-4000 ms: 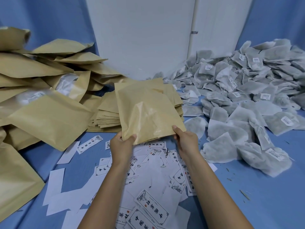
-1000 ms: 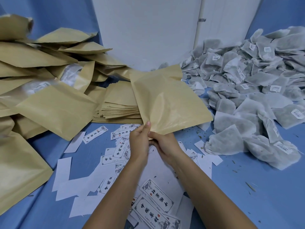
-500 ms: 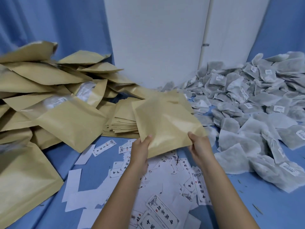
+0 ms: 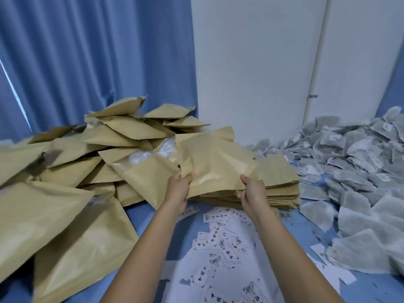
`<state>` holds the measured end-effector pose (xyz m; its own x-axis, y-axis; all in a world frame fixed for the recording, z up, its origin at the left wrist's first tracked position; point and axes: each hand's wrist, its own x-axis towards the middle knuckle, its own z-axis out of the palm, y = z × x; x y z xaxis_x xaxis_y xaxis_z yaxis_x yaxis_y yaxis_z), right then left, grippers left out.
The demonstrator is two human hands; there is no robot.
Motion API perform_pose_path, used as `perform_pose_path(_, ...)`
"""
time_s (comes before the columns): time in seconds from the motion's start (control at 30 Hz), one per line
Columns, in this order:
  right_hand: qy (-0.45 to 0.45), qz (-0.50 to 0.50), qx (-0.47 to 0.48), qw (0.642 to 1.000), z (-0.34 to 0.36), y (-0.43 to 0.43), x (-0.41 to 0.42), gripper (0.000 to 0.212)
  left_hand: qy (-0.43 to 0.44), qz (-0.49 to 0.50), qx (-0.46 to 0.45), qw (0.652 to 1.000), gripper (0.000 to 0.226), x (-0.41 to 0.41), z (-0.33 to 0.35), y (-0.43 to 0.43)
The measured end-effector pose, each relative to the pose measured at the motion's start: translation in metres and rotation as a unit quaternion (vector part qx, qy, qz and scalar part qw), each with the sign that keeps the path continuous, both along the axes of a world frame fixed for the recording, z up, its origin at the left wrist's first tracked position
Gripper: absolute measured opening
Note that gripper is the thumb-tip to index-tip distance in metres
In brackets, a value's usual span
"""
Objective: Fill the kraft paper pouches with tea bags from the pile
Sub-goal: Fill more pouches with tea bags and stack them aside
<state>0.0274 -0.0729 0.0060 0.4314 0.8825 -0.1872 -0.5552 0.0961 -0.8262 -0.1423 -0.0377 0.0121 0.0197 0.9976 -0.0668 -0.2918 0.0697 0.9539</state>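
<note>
I hold one kraft paper pouch (image 4: 215, 162) up above the table, slightly bulged. My left hand (image 4: 180, 189) grips its lower left corner and my right hand (image 4: 251, 191) grips its lower right corner. Just behind and below it lies a neat stack of flat pouches (image 4: 277, 186). A large pile of grey tea bags (image 4: 358, 171) with small white tags spreads over the right side of the table.
A heap of filled kraft pouches (image 4: 65, 193), some with clear windows, covers the left side. Printed white labels (image 4: 218, 248) are scattered on the blue table (image 4: 371, 289) between my arms. A blue curtain (image 4: 87, 51) and a white wall (image 4: 251, 62) stand behind.
My hands moved apart from the pouch's bottom middle to its two lower corners. The pouch rose and shifted toward the filled heap, and my view tilted upward.
</note>
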Motion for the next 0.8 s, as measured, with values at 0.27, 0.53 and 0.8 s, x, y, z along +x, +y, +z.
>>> perform_pose_path(0.27,0.188,0.178,0.235,0.937,0.130,0.112,-0.089,0.047,-0.277,-0.009,0.068,0.959,0.045,-0.089,0.146,0.100)
perform_pose_path(0.53,-0.065,0.280,0.092,0.953,0.078,0.138,-0.086,0.041,0.022,-0.054,-0.018,0.998,0.071,-0.105,0.100,0.121)
perform_pose_path(0.8,-0.409,0.206,-0.006,0.889,0.017,0.110,-0.056,0.033,0.275,-0.145,0.038,0.950,0.048,-0.026,0.045,0.091)
